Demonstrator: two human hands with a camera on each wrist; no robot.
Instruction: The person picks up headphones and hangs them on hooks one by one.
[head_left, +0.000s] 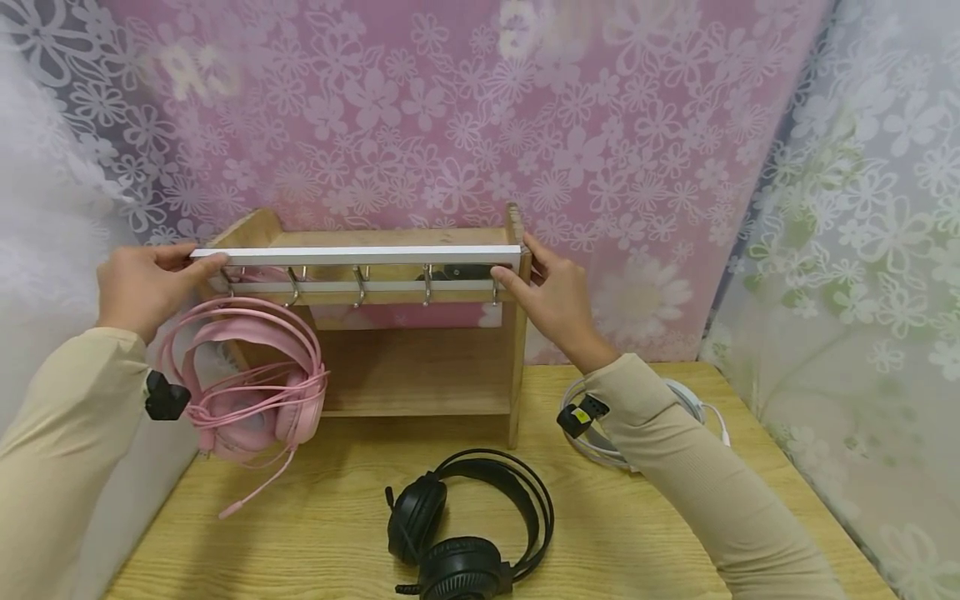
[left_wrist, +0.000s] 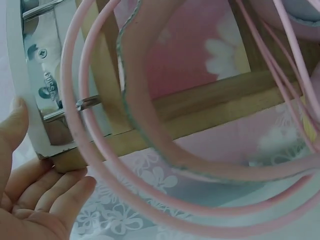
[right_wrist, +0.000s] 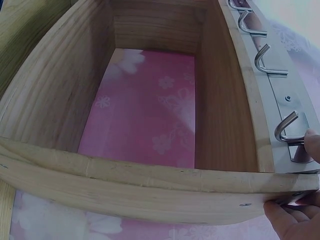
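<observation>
A metal hook rail [head_left: 375,252] with several hooks [right_wrist: 287,125] runs along the front of a two-tier wooden shelf [head_left: 420,371]. With thumb in front and fingers behind, my left hand [head_left: 142,285] grips the rail's left end. My right hand [head_left: 561,307] holds the right end, its thumb on the rail near the last hook and its fingers around the shelf's side panel [right_wrist: 150,195]. A pink headset [head_left: 303,408] hangs from the left end of the rail, cable bundled around it and microphone boom pointing down. In the left wrist view its headband [left_wrist: 130,100] loops over a hook.
A black headset [head_left: 465,558] lies on the wooden table [head_left: 637,533] in front of the shelf. Right of the shelf, partly under my right forearm, is a coiled white cable [head_left: 682,392]. Flower-patterned curtains [head_left: 420,108] stand close behind and at both sides.
</observation>
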